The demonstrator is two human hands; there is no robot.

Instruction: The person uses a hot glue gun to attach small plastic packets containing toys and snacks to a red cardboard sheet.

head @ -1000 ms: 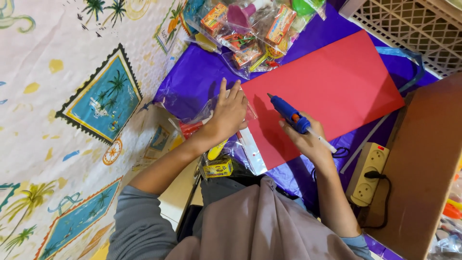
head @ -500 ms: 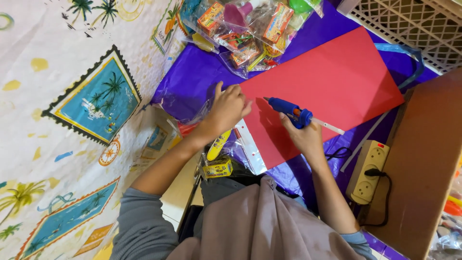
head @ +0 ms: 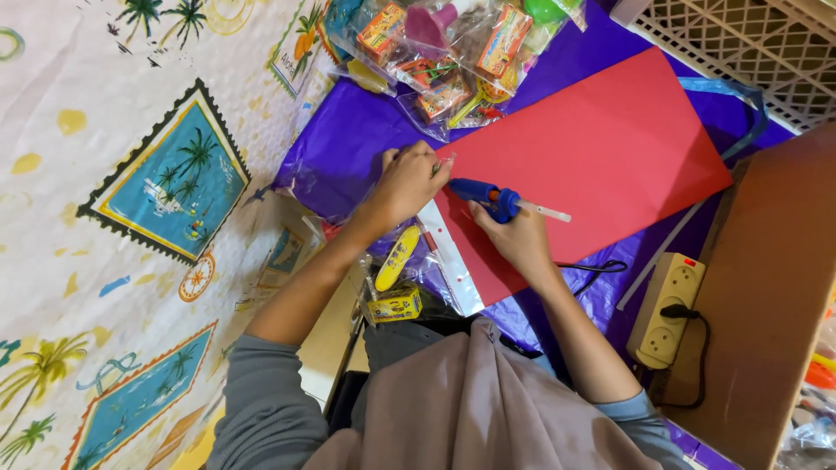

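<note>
Item: blue hot-glue gun with a pale glue stick protruding from its back (head: 496,198). Held in the right hand (head: 521,237), fingers closed round the handle in a firm grip. The nozzle points left, toward the near-left edge of the sheet below.

Item: large red rectangular sheet of card (head: 601,161). Lies flat on the purple plastic sheeting (head: 348,144), running from the near left to the far right. No glue line or attached piece can be made out on the red face.

Item: left hand (head: 407,181). Fingers curled shut, pinching something small at the near-left edge of the red card, just left of the gun's nozzle; what it pinches is too small to tell.

Item: strip of clear film with small red dots (head: 448,257). Lies beside the near edge of the card, under both wrists.

Items nearby: a yellow oblong tool (head: 397,258) and a small yellow box (head: 394,305), near the person's lap. Clear bags of colourful packets and toys (head: 444,52) lie at the far edge of the purple sheeting. A cream power strip with a black plug in it (head: 666,309) sits to the right, against a brown board surface (head: 766,287). A cream lattice crate (head: 740,43) stands at far right. A printed cloth with palm-tree stamps (head: 113,174) covers the left.

Progress, as judged: gluing appears to be at its start, at one edge only; the rest of the card looks untouched.
</note>
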